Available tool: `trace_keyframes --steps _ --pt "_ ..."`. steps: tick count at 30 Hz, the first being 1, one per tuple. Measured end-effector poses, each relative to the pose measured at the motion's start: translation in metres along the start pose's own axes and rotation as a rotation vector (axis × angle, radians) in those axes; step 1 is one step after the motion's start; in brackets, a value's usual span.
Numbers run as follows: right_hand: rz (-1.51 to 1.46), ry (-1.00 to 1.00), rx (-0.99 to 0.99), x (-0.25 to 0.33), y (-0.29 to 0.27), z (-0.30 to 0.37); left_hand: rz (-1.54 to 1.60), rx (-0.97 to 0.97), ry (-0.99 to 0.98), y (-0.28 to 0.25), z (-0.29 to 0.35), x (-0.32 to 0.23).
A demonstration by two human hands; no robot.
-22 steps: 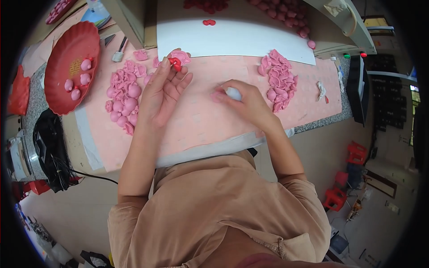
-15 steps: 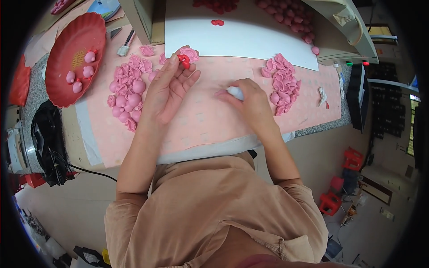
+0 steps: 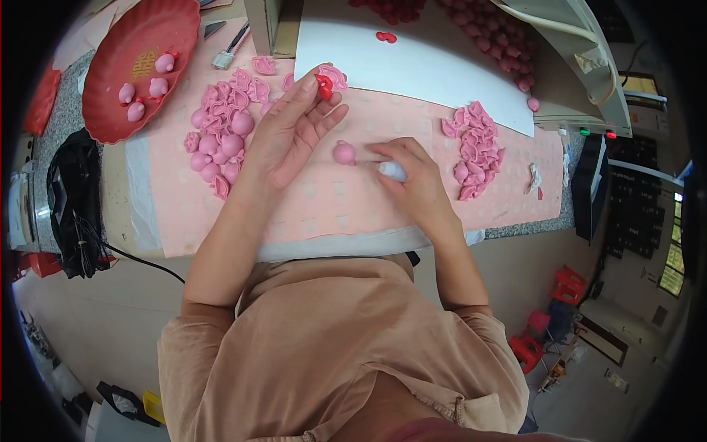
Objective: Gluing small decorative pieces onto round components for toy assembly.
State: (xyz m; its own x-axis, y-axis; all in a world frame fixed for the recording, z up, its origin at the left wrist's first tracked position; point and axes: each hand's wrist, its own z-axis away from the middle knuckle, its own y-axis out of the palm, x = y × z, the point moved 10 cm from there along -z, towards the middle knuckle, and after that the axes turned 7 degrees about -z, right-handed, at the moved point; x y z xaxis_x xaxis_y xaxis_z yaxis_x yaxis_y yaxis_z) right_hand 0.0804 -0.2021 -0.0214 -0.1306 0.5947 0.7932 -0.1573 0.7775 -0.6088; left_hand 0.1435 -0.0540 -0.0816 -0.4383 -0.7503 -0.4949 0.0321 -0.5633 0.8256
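Between thumb and fingertips of my left hand (image 3: 298, 129) is a small glossy red bow-shaped piece (image 3: 325, 87), held above the cloth. My right hand (image 3: 416, 177) is curled around a small white bottle (image 3: 392, 171), whose thin tip points left. Just left of that tip, a pink ball-shaped piece (image 3: 344, 152) rests on the pink cloth (image 3: 339, 206), apart from both hands. Pink balls and ruffled pink pieces (image 3: 221, 136) lie heaped beside my left forearm. Another heap of ruffled pink pieces (image 3: 479, 151) is right of my right hand.
A red scalloped tray (image 3: 110, 110) at the far left carries several pink pieces with red bits. Behind, a white board (image 3: 346, 66) holds a lone red bow (image 3: 385, 37), red pieces and pink balls. A brush (image 3: 228, 53) lies near the tray; a black bag (image 3: 74, 206) sits left.
The pink ball has come out of my right fingers and now sits on the cloth. My left hand still holds the red bow. The whole view has shifted a little.
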Motion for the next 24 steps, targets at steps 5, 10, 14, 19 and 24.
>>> trace_keyframes --steps 5,10,14,19,24 --pt "-0.038 -0.108 0.013 0.015 0.013 -0.018 0.010 -0.030 0.020 -0.002 -0.003 -0.009" --pt "-0.001 -0.224 0.128 0.027 0.032 -0.023 0.024 -0.038 0.040 -0.008 -0.006 -0.014" --pt "-0.157 -0.122 -0.023 0.013 0.005 -0.025 0.018 -0.013 -0.014 -0.002 0.000 0.000" --pt "-0.542 0.005 -0.250 0.017 -0.029 -0.032 -0.029 0.108 -0.090 0.016 0.007 0.016" --pt "-0.367 -0.177 -0.198 0.039 -0.027 -0.046 -0.066 0.160 -0.121 0.025 0.008 0.022"
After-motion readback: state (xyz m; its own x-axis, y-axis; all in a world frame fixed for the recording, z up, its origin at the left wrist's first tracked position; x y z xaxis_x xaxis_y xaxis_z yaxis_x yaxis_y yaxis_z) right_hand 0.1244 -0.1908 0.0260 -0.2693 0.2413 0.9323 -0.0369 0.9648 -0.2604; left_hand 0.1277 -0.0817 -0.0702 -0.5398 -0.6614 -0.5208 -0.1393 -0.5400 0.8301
